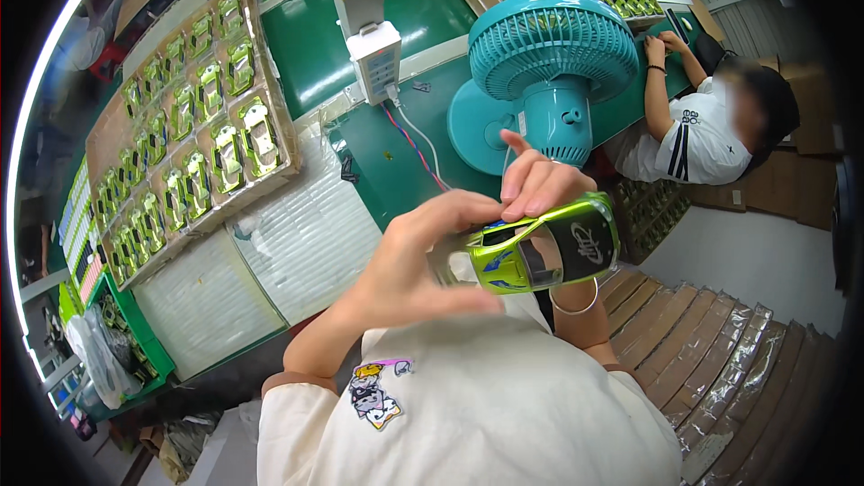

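Note:
In front of my chest is a shiny lime-green toy car body (513, 261) with a black panel at its right end and blue markings on its side. My left hand (418, 256) curves round its left end, fingers along the upper side and thumb along the lower side, slightly blurred. From above, my right hand (544, 182) grips the upper edge with bent fingers; one finger sticks up. The underside of the car body and part of my right hand behind it are hidden.
A cardboard tray (290, 146) of similar green car bodies lies at the left on white padded sheeting (310, 243). A teal fan (549, 117) stands ahead, near a power strip (373, 58) with cables. A co-worker (706, 126) sits at right; stacked cardboard (711, 351) lies at lower right.

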`<state>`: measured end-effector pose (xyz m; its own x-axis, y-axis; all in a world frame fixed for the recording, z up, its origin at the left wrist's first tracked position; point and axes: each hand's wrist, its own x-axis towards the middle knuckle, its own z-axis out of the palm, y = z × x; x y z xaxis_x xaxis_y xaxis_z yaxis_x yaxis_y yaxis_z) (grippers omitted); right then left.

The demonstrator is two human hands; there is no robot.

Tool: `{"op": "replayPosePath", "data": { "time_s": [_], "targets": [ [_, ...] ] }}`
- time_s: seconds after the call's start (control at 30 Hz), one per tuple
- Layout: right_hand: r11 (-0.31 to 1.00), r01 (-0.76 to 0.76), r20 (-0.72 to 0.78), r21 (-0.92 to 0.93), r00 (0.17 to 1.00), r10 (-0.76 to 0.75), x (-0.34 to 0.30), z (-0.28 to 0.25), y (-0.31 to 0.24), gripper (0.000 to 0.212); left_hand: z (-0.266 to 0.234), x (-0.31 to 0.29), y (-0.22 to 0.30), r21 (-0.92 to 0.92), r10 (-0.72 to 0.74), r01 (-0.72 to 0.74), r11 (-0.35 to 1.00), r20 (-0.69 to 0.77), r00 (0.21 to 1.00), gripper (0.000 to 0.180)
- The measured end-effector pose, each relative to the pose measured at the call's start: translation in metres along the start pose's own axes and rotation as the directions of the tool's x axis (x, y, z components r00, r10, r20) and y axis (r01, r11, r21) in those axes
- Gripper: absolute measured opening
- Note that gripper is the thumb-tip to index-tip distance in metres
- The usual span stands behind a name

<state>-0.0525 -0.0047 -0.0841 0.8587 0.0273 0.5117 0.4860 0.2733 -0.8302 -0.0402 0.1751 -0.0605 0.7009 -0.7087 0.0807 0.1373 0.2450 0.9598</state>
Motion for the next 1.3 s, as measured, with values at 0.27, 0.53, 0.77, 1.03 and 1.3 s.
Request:
{"op": "replayPosePath", "data": {
  "time_s": [0.27, 0.53, 0.77, 1.03, 1.3],
  "targets": [
    [0.97, 0.066, -0.091, -0.232, 0.992, -0.089, -0.005, 0.014, -0.015, 0.012, 0.009, 0.0, 0.012, 0.657, 0.378, -0.273, 0.703, -0.02, 0.926, 0.062],
    [0.984, 0.079, -0.063, -0.159, 0.994, -0.09, 0.001, 0.022, -0.014, 0.015, 0.01, -0.001, 0.014, 0.671, 0.452, -0.307, 0.675, -0.047, 0.891, 0.06],
    [0.971, 0.062, -0.03, -0.231, 0.997, -0.071, 0.002, 0.02, -0.017, 0.018, 0.007, -0.004, 0.017, 0.705, 0.473, -0.306, 0.64, -0.047, 0.88, 0.061],
    [0.981, -0.032, -0.086, -0.191, 0.996, 0.016, 0.004, 0.034, -0.021, 0.03, 0.005, -0.006, 0.009, 0.71, 0.565, -0.363, 0.603, -0.059, 0.823, 0.058],
    [0.986, -0.078, -0.105, -0.147, 0.992, 0.063, 0.007, 0.034, -0.011, 0.022, 0.002, -0.009, 0.011, 0.601, 0.445, -0.286, 0.747, -0.133, 0.886, 0.062]
  ]
}}
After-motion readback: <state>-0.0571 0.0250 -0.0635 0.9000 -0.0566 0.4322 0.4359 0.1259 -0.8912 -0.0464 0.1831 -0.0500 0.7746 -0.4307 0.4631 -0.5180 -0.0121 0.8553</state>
